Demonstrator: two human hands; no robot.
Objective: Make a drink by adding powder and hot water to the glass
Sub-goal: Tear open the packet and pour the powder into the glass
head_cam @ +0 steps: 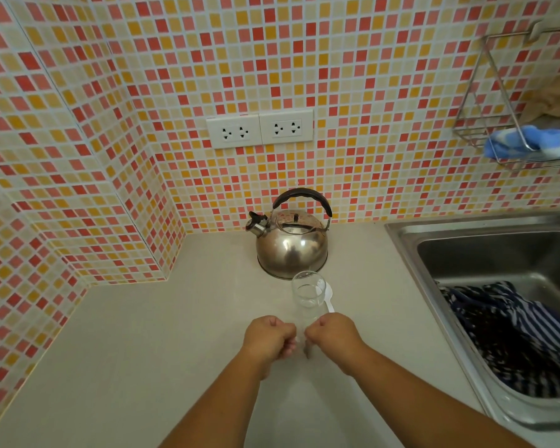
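Note:
A clear empty glass (307, 295) stands upright on the pale counter (175, 334), just in front of a steel kettle (291, 250) with a black handle. A white plastic spoon (329, 297) lies behind and to the right of the glass. Nearer to me than the glass, my left hand (269, 337) and my right hand (332, 334) are close together with fingers pinched. Between them is a small thin packet (307, 349), blurred, which both hands seem to grip. Its contents cannot be made out.
A steel sink (485, 240) lies to the right with a dark striped cloth (511, 337) in it. A wire rack (485, 101) on the tiled wall holds a blue cloth (530, 142). Two wall sockets (259, 129) sit above the kettle.

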